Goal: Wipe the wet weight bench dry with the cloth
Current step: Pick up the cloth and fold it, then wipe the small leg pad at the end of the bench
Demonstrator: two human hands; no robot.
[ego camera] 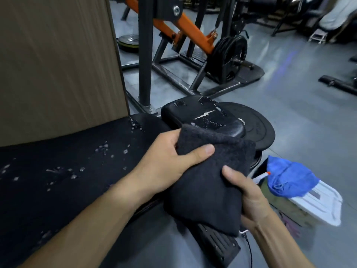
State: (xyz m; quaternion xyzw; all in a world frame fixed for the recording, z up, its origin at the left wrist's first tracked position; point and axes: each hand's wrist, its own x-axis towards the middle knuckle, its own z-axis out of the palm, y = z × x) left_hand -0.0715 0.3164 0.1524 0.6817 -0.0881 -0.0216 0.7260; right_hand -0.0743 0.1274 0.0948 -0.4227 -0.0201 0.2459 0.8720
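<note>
Dark cloth held over droplet-beaded bench, apparently bunched ready for wiping. Left hand thumb pinching upper fold; right hand fingers curled round edge.

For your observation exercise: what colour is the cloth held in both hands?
Black cloth, seen best in the head view.

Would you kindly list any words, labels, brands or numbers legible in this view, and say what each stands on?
None can be read.
Black weight plate behind the bench pad: faint raised marks, too blurred to read.
White bin lid: a grey label patch, no legible text.
Cloth: no print visible.
</note>
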